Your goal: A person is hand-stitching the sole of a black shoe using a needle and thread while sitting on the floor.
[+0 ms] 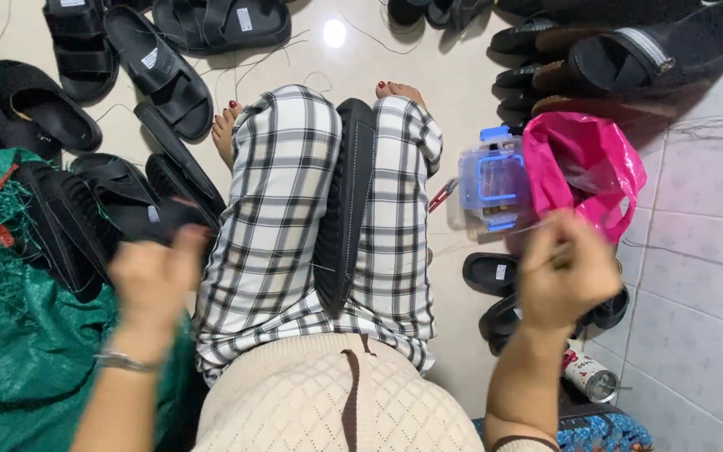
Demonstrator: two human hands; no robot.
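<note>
One black sandal sole [346, 201] stands on edge between your knees, clamped by the checked trousers [274, 218], its ribbed side facing left and a smooth strap along its right. Your right hand [566, 280] is closed, pinching something thin, too blurred to name. Your left hand [154, 280] is loosely curled beside black sandals [94, 213] on the green sack [10, 335]; whether it grips anything is unclear.

A sandal sole [346, 201] lies on edge between the person's knees. To the left, a woven sack [18, 335] sits on the floor with sandals [85, 218] on it, and more sandals [161, 75] lie beyond. To the right stand a plastic box [494, 180] and, just beside it, a bag [583, 163]; a can [589, 377] lies nearer, behind the right hand [566, 272].
</note>
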